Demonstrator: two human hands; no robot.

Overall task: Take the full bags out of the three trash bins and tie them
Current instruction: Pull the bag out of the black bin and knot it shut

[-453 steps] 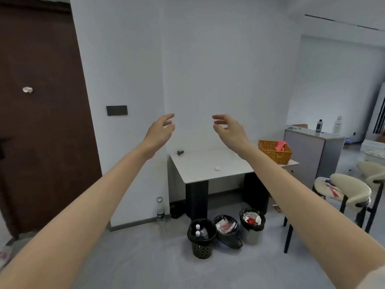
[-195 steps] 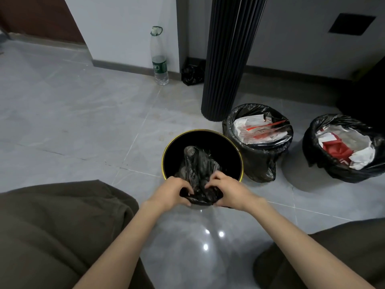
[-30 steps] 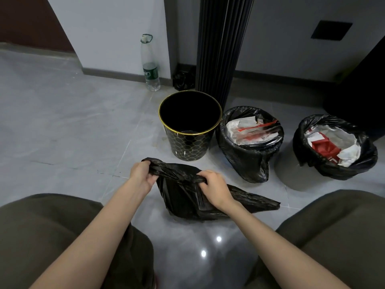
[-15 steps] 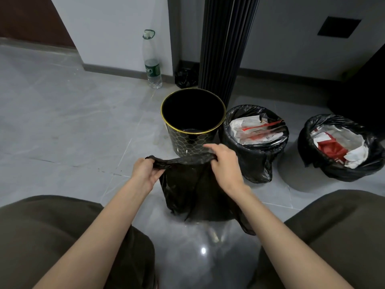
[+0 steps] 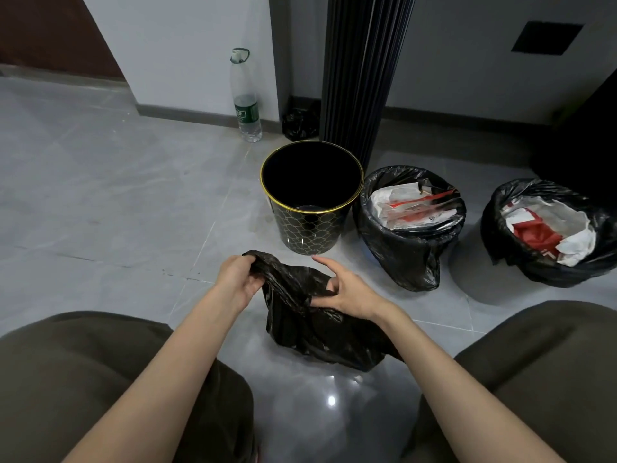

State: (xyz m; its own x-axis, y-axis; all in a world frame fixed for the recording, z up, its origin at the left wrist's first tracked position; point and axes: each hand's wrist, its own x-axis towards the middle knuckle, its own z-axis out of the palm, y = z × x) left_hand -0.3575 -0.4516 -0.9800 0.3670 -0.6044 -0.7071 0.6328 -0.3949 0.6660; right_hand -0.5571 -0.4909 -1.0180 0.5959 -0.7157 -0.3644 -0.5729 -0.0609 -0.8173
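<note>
While we work the mouth of the crumpled black plastic trash bag (image 5: 320, 329), it sags onto the grey tiled floor (image 5: 100, 195) between our knees, just in front of the empty black bin with the gold rim (image 5: 312, 225). Our left grip (image 5: 235, 279) clutches one bunched end of the mouth, fingers curled round the film. Our right grip (image 5: 347, 292) is looser: thumb and lower fingers nip the film, index finger straight and off it.

Risk 1: the film slides out of that loose right grip when we cross the ends, the mouth drops open and the contents spill.
Risk 2: thin film plus a hard tug, and it tears at the knot.
Risk 3: the ends are bunched too short and the knot slips.

We cannot tell what is inside; the bag looks slack, so we judge the load small.

The black-lined bin stuffed with white and red paper (image 5: 400, 259) stands just right of the empty one, and the second black-lined bin with red and white scraps (image 5: 534, 272) sits further right. A right elbow swing could tip the near one. We judge both not yet pulled or tied.
</note>
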